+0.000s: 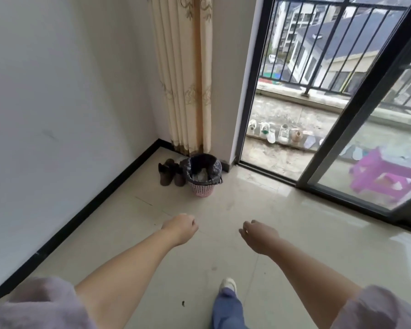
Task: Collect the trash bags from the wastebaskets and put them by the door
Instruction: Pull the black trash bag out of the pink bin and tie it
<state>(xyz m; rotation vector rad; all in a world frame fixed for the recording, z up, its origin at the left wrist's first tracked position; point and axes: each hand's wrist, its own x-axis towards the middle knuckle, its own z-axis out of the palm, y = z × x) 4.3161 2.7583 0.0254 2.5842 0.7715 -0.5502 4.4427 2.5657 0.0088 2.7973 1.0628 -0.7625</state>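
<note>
Pink wastebasket [202, 189], black trash bag [203, 167] still inside: approach step; left hand [182, 227] and right hand [259, 236] loosely curled, empty; next, grip bag rim.

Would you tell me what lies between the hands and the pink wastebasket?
Only bare tiled floor in the head view, between both hands and the wastebasket.

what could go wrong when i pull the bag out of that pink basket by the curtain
The black trash bag is folded over the rim of the small pink wastebasket; a quick pull may lift or tip the basket and spill the trash inside. The dark shoes sit tight against its left side and could trip you. Both hands, left and right, are empty, so steady the basket with one.
</note>
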